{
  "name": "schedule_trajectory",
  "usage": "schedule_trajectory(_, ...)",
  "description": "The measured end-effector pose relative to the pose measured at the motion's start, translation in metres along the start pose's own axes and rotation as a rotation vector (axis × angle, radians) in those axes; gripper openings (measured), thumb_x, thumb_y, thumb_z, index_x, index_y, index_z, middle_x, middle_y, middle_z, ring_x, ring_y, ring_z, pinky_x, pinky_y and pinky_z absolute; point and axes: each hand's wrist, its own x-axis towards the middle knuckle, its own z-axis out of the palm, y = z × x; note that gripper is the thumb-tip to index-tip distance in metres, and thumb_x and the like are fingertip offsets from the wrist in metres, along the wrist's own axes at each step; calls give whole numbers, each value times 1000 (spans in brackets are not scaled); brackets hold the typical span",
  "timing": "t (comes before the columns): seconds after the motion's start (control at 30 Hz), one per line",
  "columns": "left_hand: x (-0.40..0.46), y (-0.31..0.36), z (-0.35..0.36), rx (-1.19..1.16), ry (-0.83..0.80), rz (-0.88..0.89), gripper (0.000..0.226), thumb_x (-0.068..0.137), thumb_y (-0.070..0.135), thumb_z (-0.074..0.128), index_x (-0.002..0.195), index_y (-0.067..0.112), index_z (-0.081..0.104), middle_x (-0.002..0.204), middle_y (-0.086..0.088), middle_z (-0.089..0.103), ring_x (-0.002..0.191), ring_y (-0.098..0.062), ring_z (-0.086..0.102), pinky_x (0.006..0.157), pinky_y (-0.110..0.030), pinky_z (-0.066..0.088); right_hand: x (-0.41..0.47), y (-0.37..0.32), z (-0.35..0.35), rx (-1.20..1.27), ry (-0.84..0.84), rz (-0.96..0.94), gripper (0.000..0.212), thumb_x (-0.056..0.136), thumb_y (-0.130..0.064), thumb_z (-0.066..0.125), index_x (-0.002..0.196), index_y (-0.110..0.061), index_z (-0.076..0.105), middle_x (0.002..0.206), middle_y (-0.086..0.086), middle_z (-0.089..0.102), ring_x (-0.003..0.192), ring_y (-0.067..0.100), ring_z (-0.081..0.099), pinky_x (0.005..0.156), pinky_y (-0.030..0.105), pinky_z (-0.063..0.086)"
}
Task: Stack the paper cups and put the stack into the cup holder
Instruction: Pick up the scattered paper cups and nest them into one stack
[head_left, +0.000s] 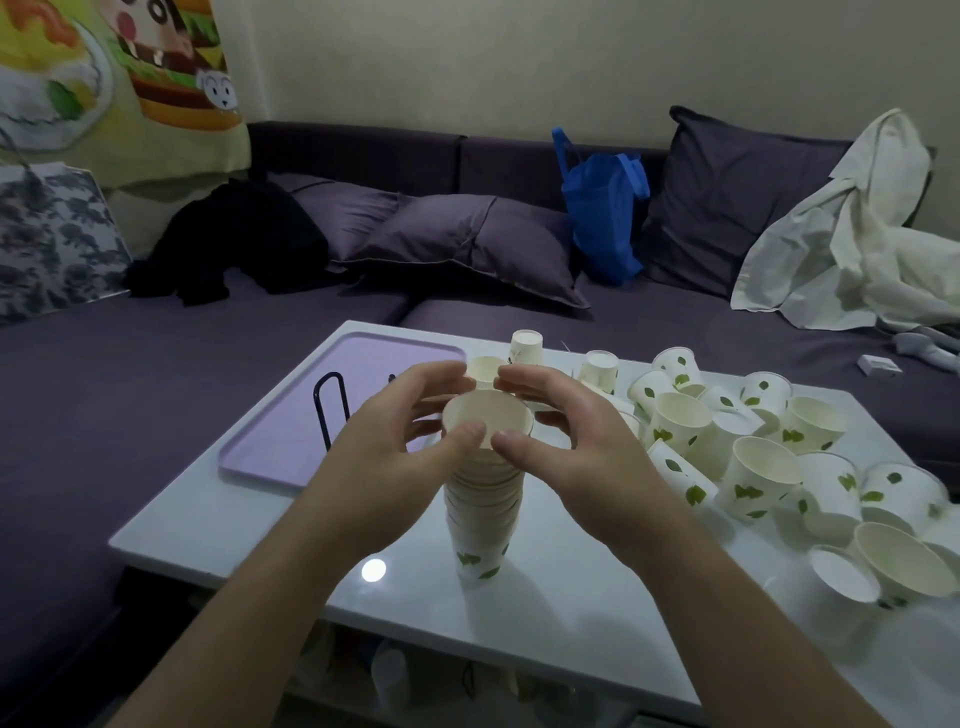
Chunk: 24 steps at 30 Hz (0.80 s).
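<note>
White paper cups with green leaves form a tall stack at the desk centre, both hands, left and right, curled round its top cup, which should be pressed straight down before lifting toward the wire cup holder at ten o'clock.
</note>
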Motion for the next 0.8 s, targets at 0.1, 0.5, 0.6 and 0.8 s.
schedule_trajectory(0.1,0,-4,0,56,-47,-41,52,94,42,73,143,40,56,134,21,66,125,-6,63,108,-40,55,1,4,1,-40,-7,36,48,93,-36,79,138,-39,63,135,-23,65,130,-1,55,115,36,45)
schedule_trajectory(0.5,52,-25,2,-91,18,-214,19,104,26,64,121,32,69,119,18,74,110,-1,69,97,-32,55,35,47,-15,-192,190,283,35,94,-14,66,127,-25,62,126,-12,66,121,11,60,101,33,50)
schedule_trajectory(0.6,87,-48,18,-70,-67,-240,37,96,17,76,128,29,64,131,11,68,119,-11,67,102,-39,56,66,72,-16,-538,86,311,55,92,-14,61,145,-20,50,142,-4,53,135,21,45,106,34,41)
schedule_trajectory(0.8,162,-92,56,336,-147,-79,90,84,27,85,160,24,37,164,2,40,141,-13,45,111,-28,35,139,118,-16,-1035,-75,235,60,83,-20,62,141,-10,48,151,8,48,151,31,27,126,40,20)
